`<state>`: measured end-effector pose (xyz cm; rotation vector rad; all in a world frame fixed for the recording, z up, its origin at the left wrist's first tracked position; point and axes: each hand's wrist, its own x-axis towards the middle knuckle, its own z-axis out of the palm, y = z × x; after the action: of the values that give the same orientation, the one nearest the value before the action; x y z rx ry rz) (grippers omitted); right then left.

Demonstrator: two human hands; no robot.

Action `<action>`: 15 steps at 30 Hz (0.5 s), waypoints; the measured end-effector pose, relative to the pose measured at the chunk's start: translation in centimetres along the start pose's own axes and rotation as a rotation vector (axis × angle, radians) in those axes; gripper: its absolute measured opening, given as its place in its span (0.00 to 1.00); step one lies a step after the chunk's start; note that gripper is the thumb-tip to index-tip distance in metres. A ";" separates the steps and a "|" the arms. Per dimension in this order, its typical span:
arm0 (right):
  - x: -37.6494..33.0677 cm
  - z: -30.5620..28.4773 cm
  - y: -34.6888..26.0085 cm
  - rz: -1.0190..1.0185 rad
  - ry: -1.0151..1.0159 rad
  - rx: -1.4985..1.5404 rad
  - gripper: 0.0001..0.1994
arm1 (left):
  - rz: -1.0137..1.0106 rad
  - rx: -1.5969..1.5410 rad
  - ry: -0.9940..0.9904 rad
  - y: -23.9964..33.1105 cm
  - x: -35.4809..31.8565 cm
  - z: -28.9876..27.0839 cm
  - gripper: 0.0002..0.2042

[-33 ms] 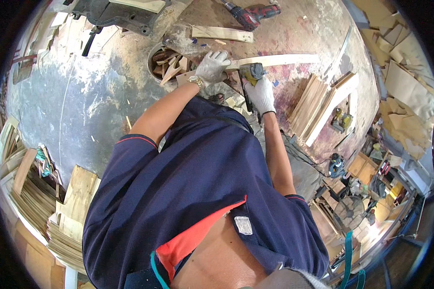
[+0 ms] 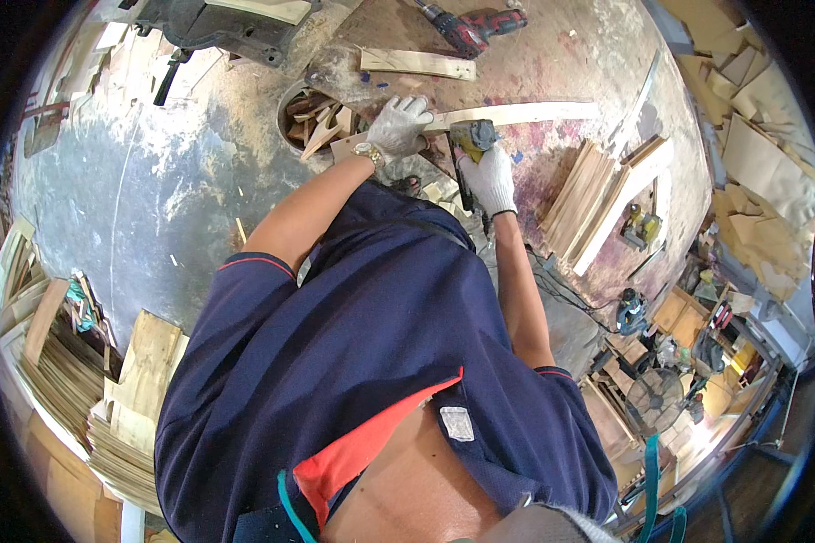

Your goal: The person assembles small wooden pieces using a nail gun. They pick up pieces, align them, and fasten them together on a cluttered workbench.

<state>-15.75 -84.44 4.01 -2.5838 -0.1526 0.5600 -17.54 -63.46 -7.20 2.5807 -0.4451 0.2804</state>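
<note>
My left hand (image 2: 398,127), in a pale work glove, grips the left end of a thin, slightly curved wooden strip (image 2: 543,112) lying along the table edge. In my right hand (image 2: 492,179), also gloved, is a yellow and black nail gun (image 2: 474,136). Its head rests at the strip, a short way right of my left hand, and its dark magazine points back toward my body. The nail gun hides the tip's exact contact with the wood. My fingers wrap around its grip.
A red and black cordless drill (image 2: 466,32) and a short board (image 2: 418,63) lie on the far table. Stacked strips (image 2: 584,204) and another yellow tool (image 2: 641,226) are at right. A bin of scraps (image 2: 290,118) stands by my left hand; a black machine (image 2: 217,27) stands far left.
</note>
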 end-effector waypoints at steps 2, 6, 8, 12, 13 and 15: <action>-0.1 0.0 0.2 0.017 0.008 0.066 0.21 | -0.003 -0.024 -0.042 -0.1 0.2 -0.3 0.29; 0.9 -0.1 -0.3 0.021 -0.010 0.021 0.22 | -0.027 -0.048 -0.067 -0.3 0.6 -0.5 0.29; 1.3 0.0 -0.3 -0.011 0.013 0.023 0.22 | -0.025 -0.027 -0.073 -0.5 0.9 -0.4 0.29; 1.6 0.0 -0.7 0.021 0.009 -0.009 0.22 | -0.029 -0.032 -0.098 -0.7 0.8 -0.2 0.29; 1.6 -0.1 -0.8 0.024 0.018 0.012 0.22 | -0.020 -0.027 -0.085 -0.8 0.8 -0.1 0.29; 1.6 -0.5 -1.5 0.023 0.035 0.053 0.22 | -0.006 -0.014 -0.055 -1.1 0.6 0.6 0.30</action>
<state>-14.14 -83.00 4.57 -2.5447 -0.0946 0.5201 -16.54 -62.95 -8.03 2.5804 -0.4575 0.2042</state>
